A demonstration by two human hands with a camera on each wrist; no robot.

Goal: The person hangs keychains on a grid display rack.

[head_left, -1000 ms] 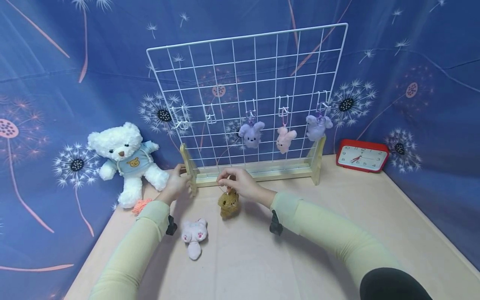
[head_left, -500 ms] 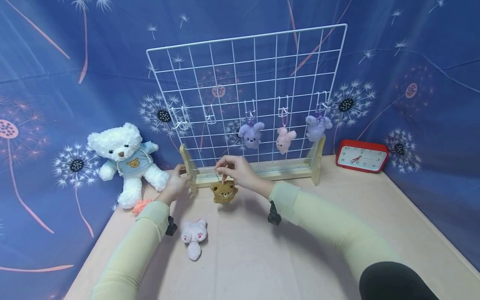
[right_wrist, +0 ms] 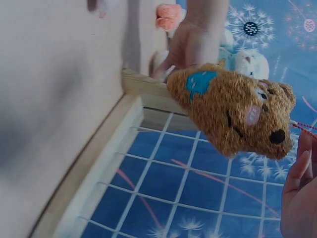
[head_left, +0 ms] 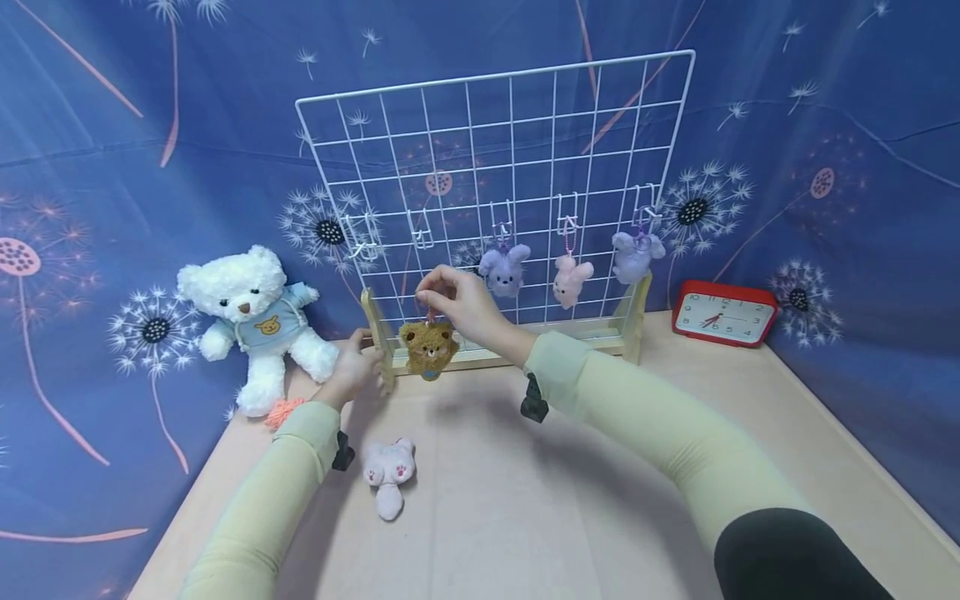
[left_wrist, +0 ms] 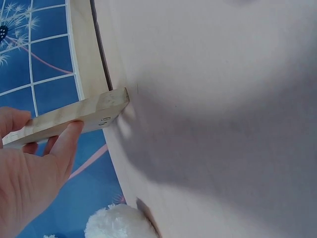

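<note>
In the head view my right hand pinches the red bead chain of a brown bear plush keychain. The bear hangs upright in front of the lower left of a white wire grid rack, clear of the table. My left hand grips the rack's left wooden foot, thumb on one side and fingers on the other. Two white hooks, a left one and a second one, carry nothing. A purple plush, a pink plush and another purple plush hang farther right.
A pale plush lies on the table between my forearms. At the left sits a white teddy bear in a blue top, with an orange yarn-like bundle by its foot. Right of the rack stands a red clock.
My right hand has lifted the brown bear up and slightly left, from near the table to in front of the grid. The bear now faces forward. My left hand stays on the wooden foot.
</note>
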